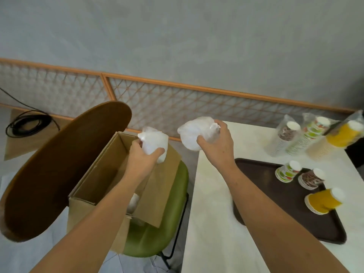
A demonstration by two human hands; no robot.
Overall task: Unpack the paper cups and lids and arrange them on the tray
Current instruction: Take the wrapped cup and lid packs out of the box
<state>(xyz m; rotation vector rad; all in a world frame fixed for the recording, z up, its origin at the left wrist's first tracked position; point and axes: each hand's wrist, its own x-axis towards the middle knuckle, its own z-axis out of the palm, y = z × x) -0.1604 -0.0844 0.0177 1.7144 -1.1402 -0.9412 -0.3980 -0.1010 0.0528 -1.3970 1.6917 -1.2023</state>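
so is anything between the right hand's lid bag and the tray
Nothing visible. The right hand holds the lid bag above the table edge, and the tray's left half lies bare; the cup stacks sit along its right side.

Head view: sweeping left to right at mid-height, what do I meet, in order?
Brown chair back → cardboard box → left hand gripping a white bagged bundle → right hand gripping a second white bundle → brown tray. Cups left out: they overlap the tray.

Box (110, 174) on chair (167, 213) — left of table (212, 194); tray (291, 213) on table.
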